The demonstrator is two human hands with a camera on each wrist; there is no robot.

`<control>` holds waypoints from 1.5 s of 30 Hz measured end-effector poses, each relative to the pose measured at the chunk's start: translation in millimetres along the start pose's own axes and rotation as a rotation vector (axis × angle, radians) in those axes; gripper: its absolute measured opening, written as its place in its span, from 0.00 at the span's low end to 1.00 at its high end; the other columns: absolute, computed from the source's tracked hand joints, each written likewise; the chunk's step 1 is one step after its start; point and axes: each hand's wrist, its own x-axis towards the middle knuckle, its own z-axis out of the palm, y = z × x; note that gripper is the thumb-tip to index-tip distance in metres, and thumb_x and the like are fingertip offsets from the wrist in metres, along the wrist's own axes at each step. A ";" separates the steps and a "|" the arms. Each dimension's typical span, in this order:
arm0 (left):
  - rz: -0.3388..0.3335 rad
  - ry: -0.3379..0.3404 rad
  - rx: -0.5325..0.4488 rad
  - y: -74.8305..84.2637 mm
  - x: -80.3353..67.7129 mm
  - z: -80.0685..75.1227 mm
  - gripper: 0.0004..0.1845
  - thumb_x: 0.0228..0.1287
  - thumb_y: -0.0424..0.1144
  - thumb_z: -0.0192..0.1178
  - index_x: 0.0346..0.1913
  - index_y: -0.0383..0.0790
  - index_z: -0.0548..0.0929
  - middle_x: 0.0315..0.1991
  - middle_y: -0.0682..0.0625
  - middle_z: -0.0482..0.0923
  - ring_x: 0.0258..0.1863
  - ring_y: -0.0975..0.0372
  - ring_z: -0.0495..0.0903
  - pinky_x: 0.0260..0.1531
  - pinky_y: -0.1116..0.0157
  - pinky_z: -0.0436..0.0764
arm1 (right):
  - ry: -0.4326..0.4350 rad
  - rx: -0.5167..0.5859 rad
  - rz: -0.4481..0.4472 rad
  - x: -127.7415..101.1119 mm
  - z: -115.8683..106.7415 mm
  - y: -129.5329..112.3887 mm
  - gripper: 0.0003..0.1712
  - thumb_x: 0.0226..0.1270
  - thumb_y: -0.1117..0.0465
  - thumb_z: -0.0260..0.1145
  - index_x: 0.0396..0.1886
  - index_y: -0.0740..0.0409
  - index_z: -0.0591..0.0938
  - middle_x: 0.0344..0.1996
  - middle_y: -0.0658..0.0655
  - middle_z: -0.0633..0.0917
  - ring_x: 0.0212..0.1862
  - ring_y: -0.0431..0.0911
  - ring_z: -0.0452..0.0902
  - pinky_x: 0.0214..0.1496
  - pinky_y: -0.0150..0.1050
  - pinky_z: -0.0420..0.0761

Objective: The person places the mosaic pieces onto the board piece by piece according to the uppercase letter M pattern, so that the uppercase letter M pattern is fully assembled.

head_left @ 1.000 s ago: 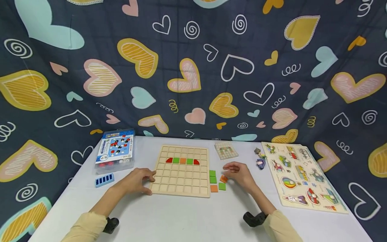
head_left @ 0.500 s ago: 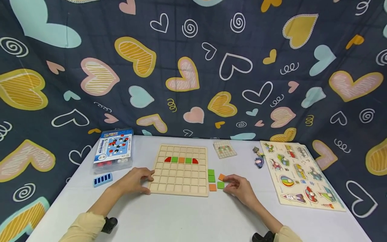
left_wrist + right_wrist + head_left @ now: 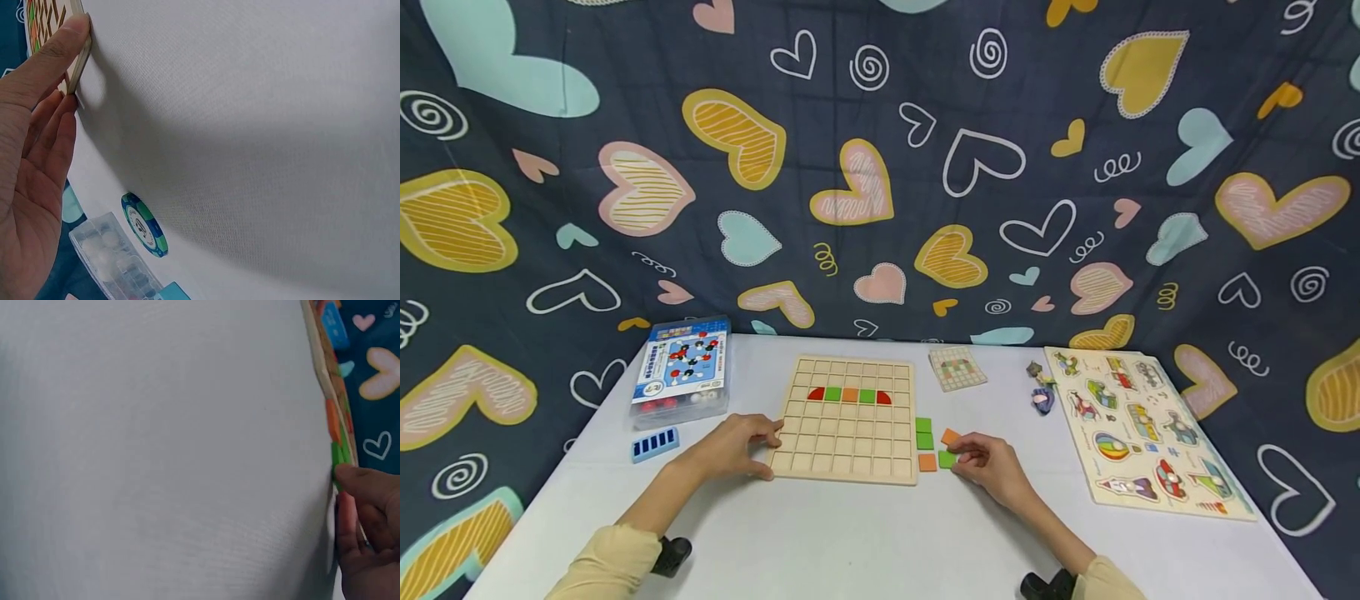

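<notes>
Fingers of right hand pinch green tile; left hand grips grid board.

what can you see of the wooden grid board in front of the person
The pale square wooden grid board lies flat on the white table, its face divided into small square cells. One row near the far edge holds five pieces: a red quarter-round at each end, two green squares, and an orange square in the middle. The other cells look empty. The left hand holds its near left corner, thumb on the edge. Loose green and orange square tiles lie just off its right side.
</notes>
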 end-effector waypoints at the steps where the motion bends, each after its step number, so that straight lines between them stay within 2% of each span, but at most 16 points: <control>1: 0.002 0.000 0.000 -0.2 0.1 0.0 0.17 0.37 0.40 0.79 0.32 0.43 0.83 0.52 0.36 0.80 0.50 0.45 0.79 0.51 0.54 0.80 | -0.005 0.002 0.001 0.1 -0.6 0.1 0.15 0.52 0.75 0.72 0.41 0.69 0.82 0.35 0.61 0.86 0.33 0.42 0.80 0.33 0.29 0.83; 11: 0.001 -0.002 0.000 -1.3 0.2 0.1 0.17 0.38 0.40 0.79 0.33 0.42 0.83 0.53 0.36 0.79 0.50 0.45 0.79 0.52 0.53 0.79 | 0.032 0.020 0.006 -1.2 -0.9 0.2 0.15 0.52 0.75 0.71 0.41 0.71 0.82 0.36 0.64 0.86 0.35 0.45 0.83 0.37 0.31 0.84; 17: -0.005 -0.008 -0.004 -0.8 0.2 -0.1 0.17 0.38 0.41 0.79 0.33 0.43 0.84 0.53 0.36 0.79 0.50 0.46 0.80 0.51 0.54 0.80 | 0.088 0.115 0.088 5.9 6.5 -14.9 0.16 0.54 0.75 0.70 0.45 0.72 0.82 0.42 0.67 0.85 0.41 0.53 0.84 0.41 0.33 0.85; 21: -0.014 -0.006 -0.011 -0.8 0.0 -0.4 0.17 0.38 0.40 0.79 0.34 0.42 0.84 0.53 0.35 0.79 0.50 0.46 0.79 0.51 0.54 0.80 | 0.116 0.165 0.119 17.7 19.6 -25.2 0.15 0.55 0.75 0.69 0.44 0.72 0.82 0.42 0.67 0.85 0.42 0.54 0.84 0.41 0.33 0.85; 30: -0.017 0.002 -0.004 -3.2 -1.2 1.5 0.17 0.38 0.40 0.79 0.33 0.42 0.84 0.53 0.36 0.79 0.51 0.46 0.79 0.52 0.55 0.79 | 0.113 0.295 0.098 50.2 56.2 -34.6 0.14 0.55 0.77 0.68 0.43 0.73 0.82 0.41 0.69 0.85 0.40 0.55 0.84 0.39 0.32 0.85; 34: -0.015 0.002 -0.011 -3.4 -0.8 1.3 0.17 0.38 0.40 0.79 0.33 0.42 0.84 0.53 0.36 0.79 0.52 0.46 0.79 0.52 0.55 0.79 | 0.116 0.334 0.090 66.0 73.8 -40.4 0.15 0.56 0.75 0.69 0.44 0.74 0.81 0.43 0.69 0.84 0.43 0.56 0.84 0.42 0.33 0.85; 38: -0.004 0.002 -0.022 -2.8 0.2 1.1 0.17 0.39 0.41 0.78 0.33 0.42 0.84 0.53 0.36 0.79 0.52 0.45 0.79 0.52 0.55 0.79 | 0.114 0.337 0.058 79.1 89.5 -44.7 0.15 0.56 0.74 0.69 0.45 0.73 0.81 0.43 0.70 0.84 0.45 0.58 0.83 0.44 0.34 0.85; 45: -0.016 0.013 -0.026 -0.6 -2.0 0.0 0.17 0.38 0.40 0.79 0.33 0.43 0.84 0.53 0.37 0.80 0.51 0.46 0.79 0.52 0.55 0.80 | 0.120 0.271 -0.004 94.6 114.5 -51.1 0.14 0.53 0.75 0.70 0.42 0.73 0.83 0.38 0.67 0.86 0.40 0.57 0.84 0.40 0.32 0.85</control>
